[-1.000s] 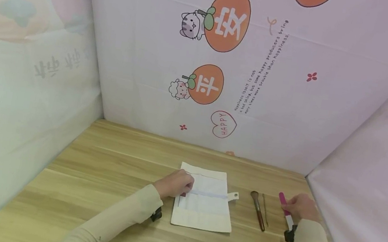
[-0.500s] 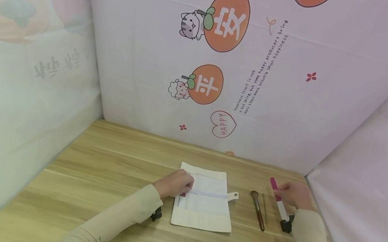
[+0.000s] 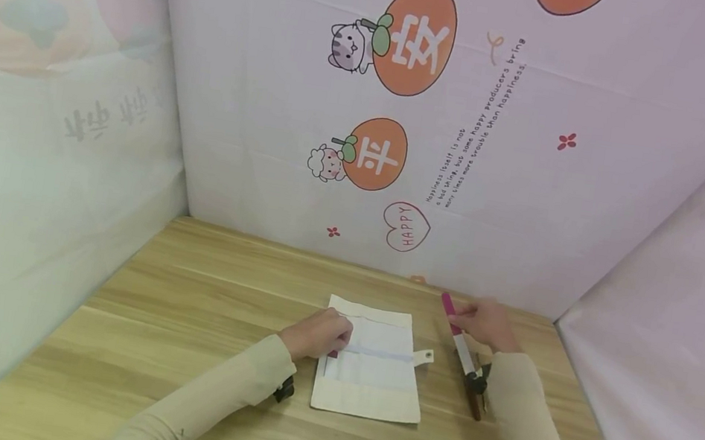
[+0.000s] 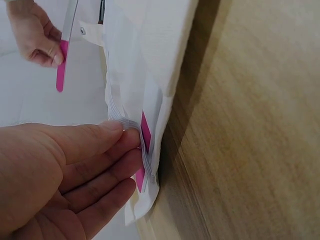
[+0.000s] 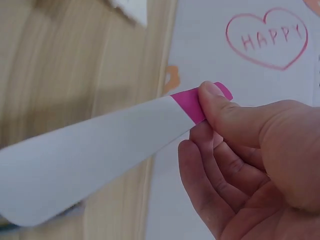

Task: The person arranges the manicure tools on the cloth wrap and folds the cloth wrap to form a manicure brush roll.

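An opened white fabric roll case (image 3: 368, 400) with a snap tab lies on the table. My left hand (image 3: 318, 333) is at its left part. In the left wrist view, thumb and forefinger pinch the case's elastic band (image 4: 125, 121). A flat pink strip (image 4: 145, 129) sits under that band; most of it is hidden. My right hand (image 3: 487, 324) holds a nail file (image 5: 100, 145), pink at one end and white along the rest, by its pink end between thumb and fingers. The file is raised above the table, right of the case.
A makeup brush (image 3: 473, 405) lies right of the case, partly covered by the file and the right wrist. A thin metal tool beside it is mostly hidden. The printed cloth wall (image 3: 490, 254) rises at the table's back edge.
My right hand has carried the nail file leftward and toward the back, from the table's right side to above the brush. The left hand and the case have stayed in place.
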Demonstrator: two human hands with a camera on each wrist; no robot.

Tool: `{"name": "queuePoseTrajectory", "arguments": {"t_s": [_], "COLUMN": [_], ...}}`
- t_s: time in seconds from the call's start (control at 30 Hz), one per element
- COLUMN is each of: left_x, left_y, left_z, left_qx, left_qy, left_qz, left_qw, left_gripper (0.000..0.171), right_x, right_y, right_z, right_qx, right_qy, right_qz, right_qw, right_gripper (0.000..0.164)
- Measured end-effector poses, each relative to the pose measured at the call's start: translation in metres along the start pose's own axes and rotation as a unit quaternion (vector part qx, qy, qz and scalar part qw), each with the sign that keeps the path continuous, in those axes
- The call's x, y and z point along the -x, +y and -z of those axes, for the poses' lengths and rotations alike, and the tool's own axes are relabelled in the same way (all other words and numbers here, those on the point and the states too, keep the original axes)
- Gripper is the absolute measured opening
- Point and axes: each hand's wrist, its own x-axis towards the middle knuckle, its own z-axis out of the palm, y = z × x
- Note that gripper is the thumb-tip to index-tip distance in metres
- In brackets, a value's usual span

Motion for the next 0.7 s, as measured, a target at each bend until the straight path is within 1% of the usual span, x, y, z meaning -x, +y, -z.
{"name": "queuePoseTrajectory", "arguments": {"t_s": [0.17, 0.23, 0.43, 0.53, 0.6, 0.7], "left_x": [0.0, 0.0, -0.001, -0.002, -0.002, -0.003], "left_y": [0.0, 0.0, 0.0, 0.0, -0.001, 0.0], "left_z": [0.001, 0.001, 0.0, 0.0, -0.001, -0.001], "left_qx": [-0.005, -0.005, -0.003, -0.002, -0.004, -0.005], "left_qy": [-0.004, -0.005, -0.004, -0.007, -0.008, -0.008], "left_qz": [0.002, 0.002, 0.003, 0.007, 0.007, 0.005], "left_qw": [1.0, 1.0, 1.0, 1.0, 0.9999, 0.9999], "left_gripper": [0.022, 0.023, 0.024, 0.022, 0.022, 0.021], "right_x": [-0.014, -0.019, -0.031, -0.036, -0.04, -0.045], "right_y": [-0.034, -0.048, -0.087, -0.103, -0.113, -0.123], "right_z": [-0.012, -0.017, -0.032, -0.041, -0.048, -0.057], "right_qx": [-0.006, -0.011, -0.057, -0.075, -0.085, -0.097], "right_qy": [0.006, 0.007, -0.005, -0.007, -0.011, -0.008], "right_qz": [0.013, 0.012, 0.006, 0.004, -0.005, -0.002], "right_qw": [1.0, 1.0, 0.998, 0.997, 0.996, 0.995], "right_gripper": [0.025, 0.023, 0.019, 0.02, 0.02, 0.019]}}
